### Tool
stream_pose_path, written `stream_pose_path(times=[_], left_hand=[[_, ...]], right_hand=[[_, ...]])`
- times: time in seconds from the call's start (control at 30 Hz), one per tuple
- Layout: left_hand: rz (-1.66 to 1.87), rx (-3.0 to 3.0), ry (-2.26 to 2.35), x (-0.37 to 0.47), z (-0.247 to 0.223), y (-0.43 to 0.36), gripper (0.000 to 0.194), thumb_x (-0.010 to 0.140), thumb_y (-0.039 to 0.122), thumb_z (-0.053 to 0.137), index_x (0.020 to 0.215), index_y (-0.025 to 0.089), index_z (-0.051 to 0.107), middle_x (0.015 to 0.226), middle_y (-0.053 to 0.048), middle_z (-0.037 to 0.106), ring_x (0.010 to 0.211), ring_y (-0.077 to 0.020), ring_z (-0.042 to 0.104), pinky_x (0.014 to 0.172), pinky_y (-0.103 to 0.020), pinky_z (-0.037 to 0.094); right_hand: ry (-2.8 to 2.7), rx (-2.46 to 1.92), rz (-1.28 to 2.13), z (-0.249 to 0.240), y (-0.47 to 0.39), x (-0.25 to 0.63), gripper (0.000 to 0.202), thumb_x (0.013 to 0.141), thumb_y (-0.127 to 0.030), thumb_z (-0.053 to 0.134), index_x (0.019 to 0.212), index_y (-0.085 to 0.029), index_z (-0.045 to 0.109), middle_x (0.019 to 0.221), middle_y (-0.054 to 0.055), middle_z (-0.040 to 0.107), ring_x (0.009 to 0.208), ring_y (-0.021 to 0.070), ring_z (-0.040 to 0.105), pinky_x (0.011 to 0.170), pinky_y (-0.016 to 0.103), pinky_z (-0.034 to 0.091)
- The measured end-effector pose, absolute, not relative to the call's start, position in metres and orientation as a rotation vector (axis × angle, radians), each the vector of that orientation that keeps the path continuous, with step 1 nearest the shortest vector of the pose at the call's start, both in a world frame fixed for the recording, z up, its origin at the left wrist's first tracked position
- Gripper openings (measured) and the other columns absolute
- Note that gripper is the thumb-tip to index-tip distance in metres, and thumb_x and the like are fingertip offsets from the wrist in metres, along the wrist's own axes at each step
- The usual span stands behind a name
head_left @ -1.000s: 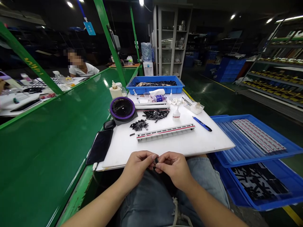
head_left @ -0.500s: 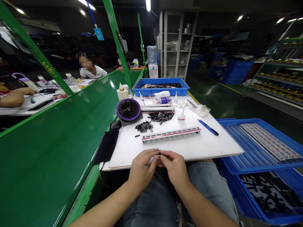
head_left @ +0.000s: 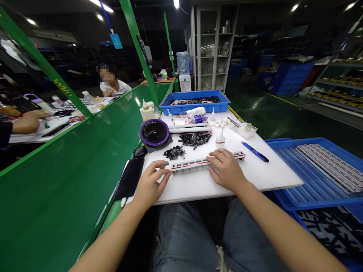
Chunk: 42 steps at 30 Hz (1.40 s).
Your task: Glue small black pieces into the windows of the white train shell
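A white model train carriage with a red stripe and dark windows lies lengthwise on the white board. My right hand grips it right of its middle, fingers over the far side and thumb at the near side. At the carriage's left end is my left hand, thumb and index fingertip pinched together; whatever they hold is too small to make out. Just beyond the carriage lie two heaps of small black parts, a smaller heap and a larger heap.
Behind the heaps stand a round purple-rimmed device, a small glue bottle and a blue bin. A blue pen-like knife lies right. A phone is at left. Blue trays flank the board; co-workers sit beyond the green partition.
My hands were together, fingertips touching, at the board's near edge. They have parted and moved forward to the carriage, the left to its end, the right onto its body.
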<state>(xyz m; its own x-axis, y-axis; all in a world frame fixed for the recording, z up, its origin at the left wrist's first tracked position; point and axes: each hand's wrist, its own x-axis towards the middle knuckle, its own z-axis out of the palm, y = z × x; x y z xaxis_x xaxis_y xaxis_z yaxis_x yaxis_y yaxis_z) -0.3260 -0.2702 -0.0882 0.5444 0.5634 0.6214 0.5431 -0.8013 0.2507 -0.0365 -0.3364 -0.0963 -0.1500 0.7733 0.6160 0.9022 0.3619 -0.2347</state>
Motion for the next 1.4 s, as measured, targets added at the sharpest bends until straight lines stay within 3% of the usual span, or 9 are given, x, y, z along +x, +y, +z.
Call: stream_pose_path(times=[0.23, 0.33, 0.6, 0.83, 1.1, 1.4], left_hand=[[1.124, 2.857, 0.981, -0.323, -0.105, -0.248, 0.012, 0.093, 0.018, 0.059, 0.095, 0.019, 0.071, 0.128, -0.013, 0.058, 0.106, -0.0214, 0.063, 0.081, -0.035, 0.055], [1.138, 2.878, 1.035, -0.319, -0.108, -0.243, 0.013, 0.093, 0.021, 0.059, 0.096, 0.02, 0.072, 0.128, -0.013, 0.059, 0.104, -0.0214, 0.064, 0.08, -0.036, 0.056], [0.697, 3.211, 1.119, -0.31, -0.089, -0.253, 0.017, 0.091, 0.025, 0.058, 0.093, 0.02, 0.074, 0.142, -0.014, 0.057, 0.116, -0.0295, 0.062, 0.095, -0.045, 0.053], [0.313, 3.24, 1.332, -0.295, -0.078, -0.256, 0.03, 0.092, 0.034, 0.053, 0.097, 0.016, 0.077, 0.139, -0.018, 0.06, 0.112, -0.0347, 0.064, 0.092, -0.049, 0.056], [0.211, 3.147, 1.359, -0.298, -0.079, -0.251, 0.037, 0.096, 0.038, 0.047, 0.102, 0.018, 0.078, 0.134, -0.016, 0.064, 0.104, -0.0352, 0.07, 0.088, -0.05, 0.057], [0.238, 3.117, 1.403, -0.296, -0.084, -0.256, 0.035, 0.096, 0.033, 0.045, 0.1, 0.017, 0.076, 0.121, -0.016, 0.072, 0.092, -0.0335, 0.073, 0.081, -0.047, 0.057]], right_hand=[[-2.103, -1.599, -0.201, -0.109, -0.315, -0.027, 0.045, 0.091, -0.03, 0.057, 0.133, -0.013, 0.057, 0.13, 0.012, 0.064, 0.126, 0.0296, 0.049, 0.117, 0.054, 0.025], [-2.093, -1.608, -0.176, -0.11, -0.316, -0.028, 0.047, 0.091, -0.028, 0.056, 0.136, -0.013, 0.054, 0.131, 0.012, 0.063, 0.126, 0.0292, 0.049, 0.117, 0.054, 0.023], [-2.091, -1.587, -0.138, -0.11, -0.313, -0.025, 0.049, 0.091, -0.027, 0.056, 0.137, -0.012, 0.053, 0.132, 0.013, 0.062, 0.124, 0.0284, 0.049, 0.115, 0.051, 0.026], [-2.084, -1.581, -0.124, -0.109, -0.313, -0.024, 0.048, 0.091, -0.027, 0.055, 0.137, -0.011, 0.054, 0.131, 0.014, 0.063, 0.122, 0.0284, 0.05, 0.112, 0.048, 0.029], [-2.08, -1.577, -0.139, -0.109, -0.314, -0.024, 0.047, 0.091, -0.025, 0.053, 0.137, -0.012, 0.054, 0.13, 0.014, 0.063, 0.122, 0.0283, 0.05, 0.112, 0.048, 0.029], [-2.006, -1.478, -0.207, -0.107, -0.321, -0.026, 0.046, 0.089, -0.027, 0.056, 0.133, -0.012, 0.056, 0.129, 0.016, 0.061, 0.12, 0.0296, 0.052, 0.108, 0.047, 0.038]])
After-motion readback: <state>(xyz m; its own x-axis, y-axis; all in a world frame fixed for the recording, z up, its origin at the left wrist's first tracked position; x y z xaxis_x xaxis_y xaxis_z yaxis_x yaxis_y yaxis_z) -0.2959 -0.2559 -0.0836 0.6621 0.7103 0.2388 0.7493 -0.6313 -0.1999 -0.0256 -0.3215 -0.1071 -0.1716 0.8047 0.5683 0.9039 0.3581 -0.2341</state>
